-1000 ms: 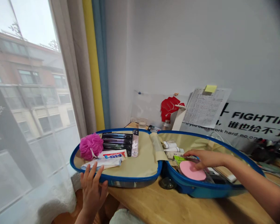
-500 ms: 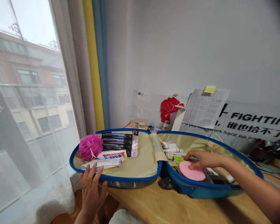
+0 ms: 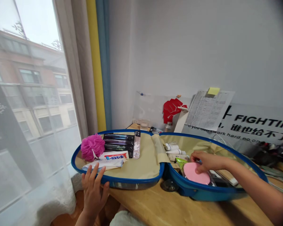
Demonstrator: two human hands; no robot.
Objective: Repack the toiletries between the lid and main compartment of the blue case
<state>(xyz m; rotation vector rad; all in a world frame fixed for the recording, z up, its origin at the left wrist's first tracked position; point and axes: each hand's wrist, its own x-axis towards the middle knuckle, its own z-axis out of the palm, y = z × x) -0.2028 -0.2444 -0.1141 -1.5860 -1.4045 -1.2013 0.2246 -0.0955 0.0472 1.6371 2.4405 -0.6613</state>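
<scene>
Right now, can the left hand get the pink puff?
Probably yes. The left hand is at the case's blue rim, and the puff sits close inside, with only a flat white packet between them.

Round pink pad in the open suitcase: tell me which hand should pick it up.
Probably right: the right hand is over the round pink pad, while the left hand is by the suitcase's other half.
</scene>
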